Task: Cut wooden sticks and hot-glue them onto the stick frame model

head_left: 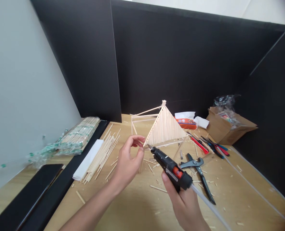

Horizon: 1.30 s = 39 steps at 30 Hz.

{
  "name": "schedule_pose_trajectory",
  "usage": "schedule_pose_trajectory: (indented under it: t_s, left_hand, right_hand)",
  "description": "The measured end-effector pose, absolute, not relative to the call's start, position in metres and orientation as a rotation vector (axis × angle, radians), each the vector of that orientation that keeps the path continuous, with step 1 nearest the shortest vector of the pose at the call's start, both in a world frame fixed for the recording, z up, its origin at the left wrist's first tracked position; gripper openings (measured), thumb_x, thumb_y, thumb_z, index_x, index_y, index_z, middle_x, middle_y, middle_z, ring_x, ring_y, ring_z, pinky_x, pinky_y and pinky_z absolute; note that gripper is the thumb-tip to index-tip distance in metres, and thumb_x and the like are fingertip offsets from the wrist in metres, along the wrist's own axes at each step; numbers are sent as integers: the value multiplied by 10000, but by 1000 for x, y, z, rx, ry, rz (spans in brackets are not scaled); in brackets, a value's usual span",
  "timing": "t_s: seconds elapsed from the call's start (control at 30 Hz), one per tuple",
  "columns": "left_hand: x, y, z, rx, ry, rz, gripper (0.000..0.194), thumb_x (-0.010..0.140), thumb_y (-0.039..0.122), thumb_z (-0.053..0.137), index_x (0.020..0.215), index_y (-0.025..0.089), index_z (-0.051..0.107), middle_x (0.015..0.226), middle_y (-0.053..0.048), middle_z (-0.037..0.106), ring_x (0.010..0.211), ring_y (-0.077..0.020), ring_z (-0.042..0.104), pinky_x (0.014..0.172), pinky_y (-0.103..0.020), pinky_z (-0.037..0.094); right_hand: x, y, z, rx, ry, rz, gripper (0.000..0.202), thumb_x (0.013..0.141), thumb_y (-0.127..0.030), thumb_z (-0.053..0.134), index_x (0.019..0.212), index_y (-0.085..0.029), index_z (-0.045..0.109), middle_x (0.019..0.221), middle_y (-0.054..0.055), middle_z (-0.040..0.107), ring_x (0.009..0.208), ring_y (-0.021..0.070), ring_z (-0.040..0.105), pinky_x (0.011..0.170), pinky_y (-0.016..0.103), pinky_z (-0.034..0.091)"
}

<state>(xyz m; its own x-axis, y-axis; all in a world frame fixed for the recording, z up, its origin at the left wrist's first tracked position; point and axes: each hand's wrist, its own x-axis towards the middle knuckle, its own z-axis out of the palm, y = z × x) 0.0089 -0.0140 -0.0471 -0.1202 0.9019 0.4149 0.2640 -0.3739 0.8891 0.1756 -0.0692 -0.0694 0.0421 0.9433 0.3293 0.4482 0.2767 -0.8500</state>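
A small roof-shaped model of thin wooden sticks (166,126) stands mid-table, one triangular face covered with sticks side by side. Behind it, its left part shows bare stick framing. My left hand (130,155) pinches the lower left corner of this model between thumb and fingers. In my right hand (184,205) is a black glue gun (171,166), its nozzle pointing up and left. The nozzle tip sits right by the pinched corner, close to my left fingertips. Whether the tip touches the wood I cannot tell.
Loose sticks (102,154) lie left beside a folded white paper (89,160). Further left are bagged sticks (78,136) and a black phone (33,195). Pliers (200,176), red-handled cutters (199,144) and a cardboard box (225,126) occupy the right. Stick offcuts are scattered about.
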Motion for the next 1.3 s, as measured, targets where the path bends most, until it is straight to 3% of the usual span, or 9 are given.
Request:
schedule_pose_trajectory:
  t_s: [0.73, 1.1, 1.3]
  left_hand:
    - [12, -14, -45, 1634, 1346, 1531, 231, 815, 118, 548, 1016, 230, 530, 986, -16, 596, 912, -157, 563, 847, -303, 427]
    - [12, -13, -46, 1631, 1347, 1534, 202, 828, 144, 553, 1013, 222, 535, 991, -25, 602, 909, -160, 569, 841, -303, 431]
    - [12, -12, -48, 1646, 1355, 1555, 213, 805, 134, 566, 1000, 218, 546, 964, -24, 608, 880, -162, 575, 826, -303, 435]
  right_hand:
    - [178, -62, -69, -1329, -1636, 592, 269, 885, -405, 500, 745, -181, 553, 560, -35, 485, 470, 110, 431, 433, 223, 333]
    - [173, -70, -68, -1389, -1500, 632, 315, 855, -479, 513, 790, -185, 607, 599, -11, 551, 578, 151, 513, 564, 241, 425]
    - [175, -69, -68, -1365, -1506, 607, 307, 860, -466, 515, 768, -185, 597, 575, -19, 524, 532, 136, 490, 523, 231, 416]
